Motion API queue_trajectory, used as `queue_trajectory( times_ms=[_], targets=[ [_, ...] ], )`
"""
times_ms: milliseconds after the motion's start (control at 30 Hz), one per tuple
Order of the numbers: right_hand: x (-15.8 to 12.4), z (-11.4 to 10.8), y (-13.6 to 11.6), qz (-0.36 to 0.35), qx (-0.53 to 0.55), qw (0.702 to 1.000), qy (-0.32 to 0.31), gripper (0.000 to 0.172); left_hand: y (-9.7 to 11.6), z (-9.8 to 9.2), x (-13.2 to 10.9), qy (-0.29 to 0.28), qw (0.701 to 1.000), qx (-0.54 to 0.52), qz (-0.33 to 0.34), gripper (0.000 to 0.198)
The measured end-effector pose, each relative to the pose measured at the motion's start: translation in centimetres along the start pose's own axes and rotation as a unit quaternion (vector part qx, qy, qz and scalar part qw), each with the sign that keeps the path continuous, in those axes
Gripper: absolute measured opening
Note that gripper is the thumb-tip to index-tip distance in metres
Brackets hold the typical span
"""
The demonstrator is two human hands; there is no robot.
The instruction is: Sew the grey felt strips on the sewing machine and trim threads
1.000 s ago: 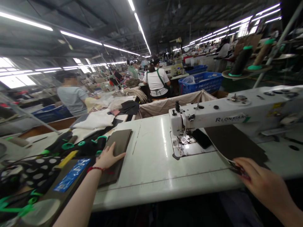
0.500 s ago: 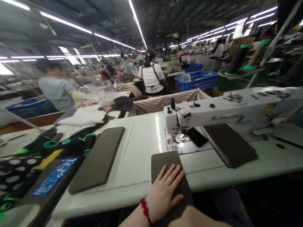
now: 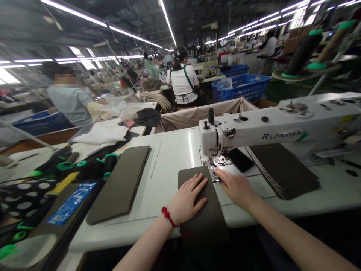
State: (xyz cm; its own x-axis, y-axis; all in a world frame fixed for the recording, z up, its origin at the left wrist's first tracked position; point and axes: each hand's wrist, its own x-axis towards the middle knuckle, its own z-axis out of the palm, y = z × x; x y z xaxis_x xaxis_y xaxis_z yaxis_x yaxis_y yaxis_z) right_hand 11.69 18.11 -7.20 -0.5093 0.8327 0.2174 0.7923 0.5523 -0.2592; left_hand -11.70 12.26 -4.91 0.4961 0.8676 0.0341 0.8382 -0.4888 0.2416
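A dark grey-brown panel [image 3: 210, 222] lies on the white sewing table and hangs over its front edge. My left hand [image 3: 189, 197], with a red bracelet at the wrist, rests flat on it with fingers spread. Just right of the panel, my right hand [image 3: 235, 188] reaches to the needle area of the white sewing machine [image 3: 242, 131], fingers stretched forward near the metal plate. Whether its fingertips touch the panel's edge I cannot tell. A stack of similar panels [image 3: 121, 184] lies to the left, and another stack [image 3: 284, 171] lies under the machine arm.
A black phone [image 3: 241, 160] lies behind my right hand. Thread spools [image 3: 110, 162] and a blue strip [image 3: 72, 203] are at the left. Beyond the table stand a cloth-lined bin [image 3: 180, 119] and a blue crate [image 3: 242, 87]. Two people [image 3: 183, 84] are farther back.
My right hand has moved up from the bottom edge to the needle area. My left hand and the panel have shifted slightly forward, and the camera view has turned a little.
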Motion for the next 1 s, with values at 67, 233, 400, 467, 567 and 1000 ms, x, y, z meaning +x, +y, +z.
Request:
queue_trajectory(
  times_ms=[67,233,400,467,567,1000],
  targets=[
    [-0.2,0.0,0.0,0.004,-0.001,1.0,0.0,0.052,-0.3,-0.1,1.0,0.007,1.0,0.003,0.002,0.065],
    [0.0,-0.2,-0.1,0.011,-0.015,1.0,-0.025,0.052,-0.4,-0.2,2.7,0.002,1.0,-0.006,0.02,0.066],
    [0.2,-0.1,-0.1,0.019,-0.02,0.999,-0.036,0.052,-0.4,0.0,2.8,0.003,1.0,-0.001,0.014,0.066],
    [0.2,0.0,0.0,0.017,-0.021,0.999,-0.035,0.052,-0.4,0.1,2.7,0.002,1.0,-0.002,0.013,0.067],
    [0.2,0.0,0.1,0.014,-0.021,0.999,-0.034,0.053,-0.3,0.1,2.8,0.003,1.0,-0.005,0.012,0.067],
    [0.4,0.0,-0.1,0.022,-0.03,0.999,-0.034,0.054,-0.4,-0.2,3.1,0.007,1.0,-0.012,0.007,0.066]
  ],
)
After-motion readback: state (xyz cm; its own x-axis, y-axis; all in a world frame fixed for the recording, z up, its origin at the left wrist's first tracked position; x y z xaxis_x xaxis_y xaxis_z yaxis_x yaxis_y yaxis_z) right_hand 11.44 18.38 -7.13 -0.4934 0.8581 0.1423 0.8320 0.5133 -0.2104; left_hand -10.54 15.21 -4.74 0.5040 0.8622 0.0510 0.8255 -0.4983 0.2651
